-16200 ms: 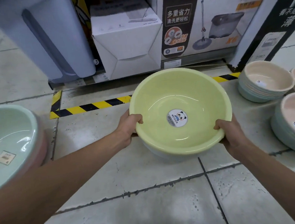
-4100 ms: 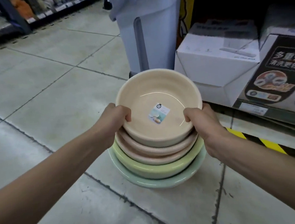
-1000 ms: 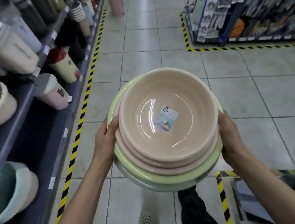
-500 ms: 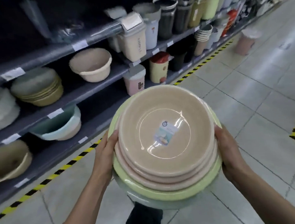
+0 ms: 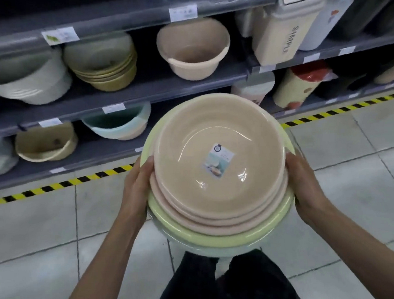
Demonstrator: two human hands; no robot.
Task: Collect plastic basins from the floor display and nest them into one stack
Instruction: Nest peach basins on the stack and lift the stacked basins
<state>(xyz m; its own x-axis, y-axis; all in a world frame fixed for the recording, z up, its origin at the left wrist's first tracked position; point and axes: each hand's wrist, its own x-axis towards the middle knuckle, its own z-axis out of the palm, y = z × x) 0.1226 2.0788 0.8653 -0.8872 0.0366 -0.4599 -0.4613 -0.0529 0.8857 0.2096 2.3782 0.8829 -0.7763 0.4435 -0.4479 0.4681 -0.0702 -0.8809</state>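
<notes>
I hold a nested stack of plastic basins [image 5: 220,185] at waist height, facing a shelf. The top basin [image 5: 191,149] is beige-pink with a paper label [image 5: 218,163] in its bottom. Under it sit more pink rims, then a yellow-green basin [image 5: 221,236] and a pale mint one [image 5: 208,251] at the bottom. My left hand [image 5: 135,192] grips the stack's left side and my right hand [image 5: 305,185] grips its right side. The basins' undersides are hidden.
Grey store shelves [image 5: 139,87] ahead carry other basins, among them a beige tub [image 5: 192,48] and an olive stack [image 5: 104,64], plus lidded bins [image 5: 285,29] at right. Yellow-black hazard tape [image 5: 59,185] runs along the shelf base on the tiled floor. My dark trousers [image 5: 225,286] show below the stack.
The view has turned further toward the shelves, which now fill the upper frame. The stack stays gripped in both hands, held a little closer to the shelf.
</notes>
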